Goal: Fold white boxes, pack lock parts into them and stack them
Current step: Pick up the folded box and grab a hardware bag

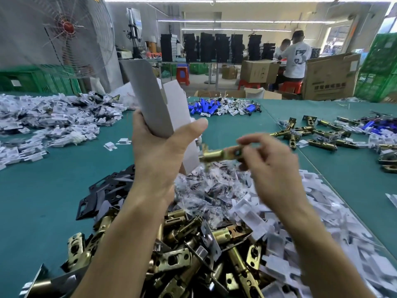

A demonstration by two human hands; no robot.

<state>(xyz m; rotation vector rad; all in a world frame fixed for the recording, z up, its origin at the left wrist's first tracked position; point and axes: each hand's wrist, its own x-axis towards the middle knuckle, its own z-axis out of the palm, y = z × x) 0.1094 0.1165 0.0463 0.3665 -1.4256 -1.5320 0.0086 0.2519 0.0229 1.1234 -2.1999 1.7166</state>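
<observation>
My left hand (159,151) grips a white cardboard box (159,104), held upright above the green table with its top flaps open. My right hand (272,162) pinches a brass latch bolt (219,154) by its faceplate end. The latch lies level, and its round end points at the lower side of the box, close to it or touching. Below my arms lies a heap of brass latches (193,261), with small clear bags of parts (206,190) behind it.
White plastic inserts (300,222) pile up at the right, black strike plates (103,192) at the left. Blue batteries (210,107) lie at the far middle, more latches (311,134) at the far right, white parts (53,119) at the far left. A fan (64,33) and seated people stand beyond.
</observation>
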